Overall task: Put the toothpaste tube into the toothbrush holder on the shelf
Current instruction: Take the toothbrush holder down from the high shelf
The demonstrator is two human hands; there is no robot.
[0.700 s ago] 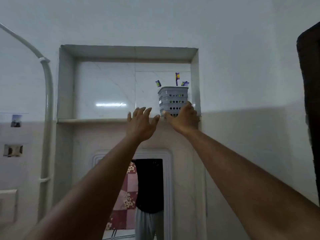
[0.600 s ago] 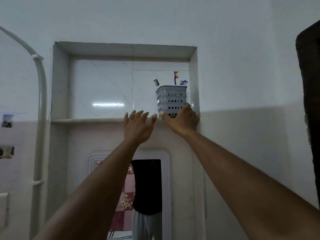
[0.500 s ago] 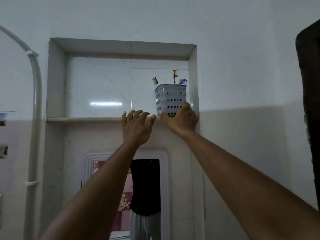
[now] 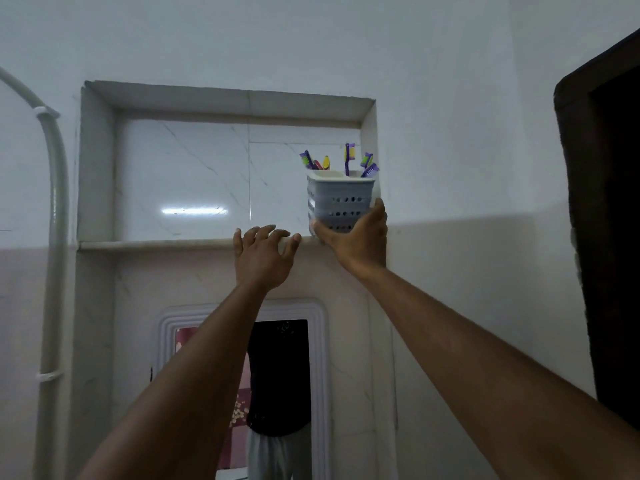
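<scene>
The right hand (image 4: 356, 242) grips the base of the grey perforated plastic toothbrush holder (image 4: 339, 200), tilted at the right end of the pale marble shelf (image 4: 156, 244); whether its base touches the ledge is unclear. Purple and yellow toothbrushes (image 4: 348, 159) stick up above that hand. Just left of it, the left hand (image 4: 265, 258) spreads wide and empty, fingertips at the shelf edge. Below both hands hangs a white-framed mirror (image 4: 166, 341). A grey pipe (image 4: 55, 202) runs far left, on white walls.

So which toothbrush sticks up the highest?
The purple one with yellow bristles, standing straight up in the middle of the holder. The others around it are lower and lean sideways.
</scene>
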